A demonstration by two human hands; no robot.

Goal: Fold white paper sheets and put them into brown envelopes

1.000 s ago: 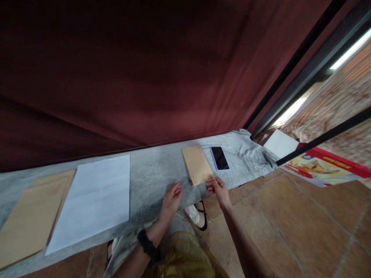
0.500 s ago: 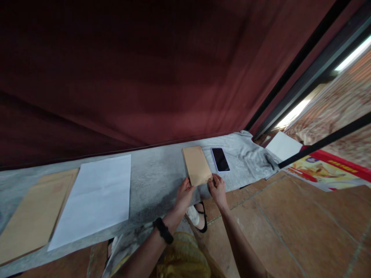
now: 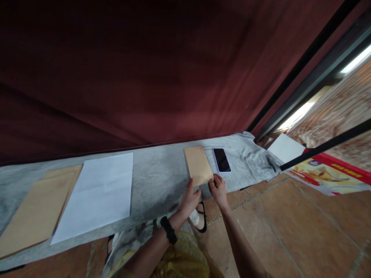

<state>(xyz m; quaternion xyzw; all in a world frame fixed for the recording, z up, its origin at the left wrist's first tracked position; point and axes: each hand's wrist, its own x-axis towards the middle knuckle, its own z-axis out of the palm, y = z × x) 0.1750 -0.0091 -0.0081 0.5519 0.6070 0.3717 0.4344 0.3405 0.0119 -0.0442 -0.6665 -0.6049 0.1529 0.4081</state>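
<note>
A small stack of brown envelopes lies on the grey cloth in front of me. My left hand is at its lower left corner, thumb spread away from the fingers and a fingertip at the edge. At the lower right corner, my right hand pinches the envelope edge between thumb and fingers. Just right of the stack rests a phone with a dark screen and a pale purple case. The undersides of the envelopes are hidden.
White paper sheets and larger brown envelopes lie on the grey cloth to the left. A dark red curtain hangs behind. At right are a black metal bar and a red and yellow printed box above the tiled floor.
My left thumb has come off the envelope corner and the hand has opened, shifting slightly toward me. My right hand stays at the right corner. The view has shifted a little.
</note>
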